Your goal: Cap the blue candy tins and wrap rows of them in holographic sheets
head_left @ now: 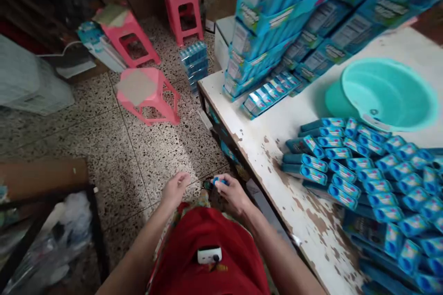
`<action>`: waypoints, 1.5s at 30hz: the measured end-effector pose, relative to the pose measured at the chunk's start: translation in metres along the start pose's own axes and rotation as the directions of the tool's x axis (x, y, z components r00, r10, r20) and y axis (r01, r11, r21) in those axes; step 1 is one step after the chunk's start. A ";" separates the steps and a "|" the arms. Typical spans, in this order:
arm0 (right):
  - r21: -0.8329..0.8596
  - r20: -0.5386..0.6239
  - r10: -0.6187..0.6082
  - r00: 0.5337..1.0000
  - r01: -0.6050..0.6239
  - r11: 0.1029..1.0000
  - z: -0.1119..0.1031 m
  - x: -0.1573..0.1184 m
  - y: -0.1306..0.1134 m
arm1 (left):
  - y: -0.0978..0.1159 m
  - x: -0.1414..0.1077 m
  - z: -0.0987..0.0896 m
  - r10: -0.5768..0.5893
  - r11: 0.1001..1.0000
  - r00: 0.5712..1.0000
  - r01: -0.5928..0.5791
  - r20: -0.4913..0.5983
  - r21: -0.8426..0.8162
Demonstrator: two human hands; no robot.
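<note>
My right hand (233, 192) is closed on a small blue piece (219, 180), pinched between thumb and fingers; its exact kind is too small to tell. Across a short gap, my left hand (175, 190) has its fingers curled in toward the thumb. Whether anything sits in those fingers I cannot make out. Both hands are in front of my red top (207, 239), above the speckled floor. Nearest to my right hand is the white table with worn paint (254, 156), bearing many slim blue packs (341, 170) grouped together.
A turquoise basin (391, 92) stands on the table behind the packs. Stacked blue display boxes (263, 27) rise at the table's far end, beside an open tray of packs (272, 94). Pink stools (148, 92) stand on the floor ahead. A dark-framed rack (98, 235) is at left.
</note>
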State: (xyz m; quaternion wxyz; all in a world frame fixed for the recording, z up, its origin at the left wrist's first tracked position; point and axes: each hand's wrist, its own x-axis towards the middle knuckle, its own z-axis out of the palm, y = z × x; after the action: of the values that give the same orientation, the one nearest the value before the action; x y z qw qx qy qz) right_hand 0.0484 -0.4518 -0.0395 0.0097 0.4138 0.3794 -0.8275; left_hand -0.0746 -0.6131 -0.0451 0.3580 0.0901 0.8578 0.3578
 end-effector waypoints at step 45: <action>-0.384 -0.219 -0.502 0.836 0.399 0.832 0.023 -0.008 -0.016 | 0.079 -0.008 0.027 0.558 0.784 0.826 -0.492 -0.083 0.378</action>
State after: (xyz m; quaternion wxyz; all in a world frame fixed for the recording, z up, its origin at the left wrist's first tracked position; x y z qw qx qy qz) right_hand 0.0327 -0.4578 -0.0155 -0.1804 0.4288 0.5939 -0.6564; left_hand -0.0585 -0.5439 -0.0004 0.1390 0.3521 0.8769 0.2963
